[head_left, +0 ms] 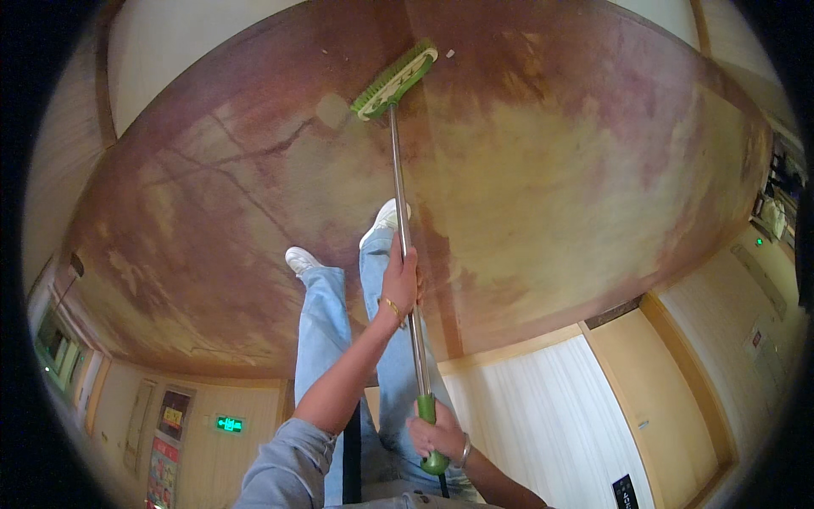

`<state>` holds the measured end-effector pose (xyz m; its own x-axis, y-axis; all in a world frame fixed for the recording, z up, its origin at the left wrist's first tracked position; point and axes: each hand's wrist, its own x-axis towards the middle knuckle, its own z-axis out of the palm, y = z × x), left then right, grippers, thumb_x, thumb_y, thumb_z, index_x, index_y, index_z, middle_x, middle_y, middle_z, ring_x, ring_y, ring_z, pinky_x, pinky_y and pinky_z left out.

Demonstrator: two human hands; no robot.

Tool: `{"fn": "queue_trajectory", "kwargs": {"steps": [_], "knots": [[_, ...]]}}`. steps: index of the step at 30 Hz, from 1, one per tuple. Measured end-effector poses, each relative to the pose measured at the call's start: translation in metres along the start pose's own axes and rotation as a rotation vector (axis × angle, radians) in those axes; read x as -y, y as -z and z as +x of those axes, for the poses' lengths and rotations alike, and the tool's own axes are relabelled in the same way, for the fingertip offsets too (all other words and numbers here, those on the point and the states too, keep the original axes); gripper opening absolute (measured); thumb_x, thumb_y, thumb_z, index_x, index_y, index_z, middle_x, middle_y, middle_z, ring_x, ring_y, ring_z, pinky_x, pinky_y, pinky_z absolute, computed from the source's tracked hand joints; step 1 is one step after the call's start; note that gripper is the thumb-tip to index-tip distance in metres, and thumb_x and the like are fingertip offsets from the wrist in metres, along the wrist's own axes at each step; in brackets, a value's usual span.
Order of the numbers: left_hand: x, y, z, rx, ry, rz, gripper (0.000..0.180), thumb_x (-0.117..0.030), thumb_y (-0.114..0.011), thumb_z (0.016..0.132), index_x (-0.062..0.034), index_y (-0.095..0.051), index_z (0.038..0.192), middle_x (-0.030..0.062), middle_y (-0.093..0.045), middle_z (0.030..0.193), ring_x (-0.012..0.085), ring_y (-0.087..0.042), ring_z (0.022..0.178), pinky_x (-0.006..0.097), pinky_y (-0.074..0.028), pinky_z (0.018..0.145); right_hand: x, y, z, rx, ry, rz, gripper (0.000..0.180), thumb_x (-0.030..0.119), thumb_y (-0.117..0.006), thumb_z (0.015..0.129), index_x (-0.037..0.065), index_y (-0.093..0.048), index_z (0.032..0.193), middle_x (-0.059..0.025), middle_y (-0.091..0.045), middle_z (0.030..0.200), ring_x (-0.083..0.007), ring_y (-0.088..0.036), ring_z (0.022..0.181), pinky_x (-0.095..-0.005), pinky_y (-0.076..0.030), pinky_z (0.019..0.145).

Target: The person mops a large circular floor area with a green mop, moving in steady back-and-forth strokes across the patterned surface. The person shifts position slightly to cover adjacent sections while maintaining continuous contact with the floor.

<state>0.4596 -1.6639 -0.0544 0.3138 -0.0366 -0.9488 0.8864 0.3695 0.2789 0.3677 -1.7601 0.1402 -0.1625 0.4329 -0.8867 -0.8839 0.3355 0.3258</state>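
A long-handled broom (396, 161) reaches away from me over the patterned floor, its bristled green and cream head (396, 81) resting at the far side. My left hand (401, 282) is closed round the middle of the metal pole. Lower down, my right hand (435, 433) grips the green handle end near my waist. Just right of the broom head lies a small white scrap (450, 53). The pole passes in front of my right leg and covers part of it.
The brown and yellow mottled floor (551, 187) spreads around my white shoes (301, 260). Pale walls curve round it, with a wooden door (653, 399) at the lower right. A green lit sign (229, 424) and posters (163, 475) hang at the lower left.
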Motion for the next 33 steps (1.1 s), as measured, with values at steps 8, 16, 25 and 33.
{"fn": "queue_trajectory", "kwargs": {"steps": [8,16,25,33], "knots": [[0.058,0.079,-0.045,-0.288,0.088,-0.130,0.050,-0.025,-0.037,0.089,-0.0261,-0.013,0.134,-0.0021,-0.030,0.052,0.0071,-0.028,0.035,0.022,-0.028,0.030,-0.030,0.006,-0.011,0.155,-0.217,0.000,0.020,0.003,-0.046,0.082,0.007,-0.033,0.097,0.0000,-0.035,0.052,-0.0082,-0.036,0.036,-0.0246,-0.034,0.033],[0.028,0.028,0.030,-0.193,0.046,-0.107,0.044,-0.027,-0.038,0.089,-0.0271,-0.023,0.130,-0.0027,-0.032,0.051,0.0076,-0.029,0.034,0.022,-0.025,0.029,0.017,0.022,0.025,0.066,-0.098,-0.004,0.018,0.007,-0.051,0.082,0.010,-0.034,0.088,-0.0005,-0.039,0.054,-0.0088,-0.038,0.036,-0.0241,-0.033,0.030],[0.021,0.018,-0.031,-0.062,0.056,-0.150,0.050,-0.028,-0.036,0.090,-0.0279,-0.013,0.134,-0.0025,-0.029,0.050,0.0074,-0.028,0.035,0.021,-0.026,0.030,-0.018,0.020,-0.010,0.004,-0.070,-0.150,0.016,0.002,-0.046,0.082,0.011,-0.032,0.083,0.0003,-0.032,0.051,-0.0081,-0.034,0.037,-0.0239,-0.031,0.033],[0.071,0.083,-0.054,-0.364,0.129,-0.178,0.051,-0.029,-0.039,0.088,-0.0271,-0.014,0.133,-0.0017,-0.030,0.052,0.0082,-0.029,0.035,0.021,-0.026,0.031,-0.033,0.034,-0.002,0.198,-0.231,-0.082,0.027,0.006,-0.047,0.083,0.008,-0.032,0.105,0.0003,-0.036,0.053,-0.0072,-0.035,0.037,-0.0234,-0.032,0.032]]}}
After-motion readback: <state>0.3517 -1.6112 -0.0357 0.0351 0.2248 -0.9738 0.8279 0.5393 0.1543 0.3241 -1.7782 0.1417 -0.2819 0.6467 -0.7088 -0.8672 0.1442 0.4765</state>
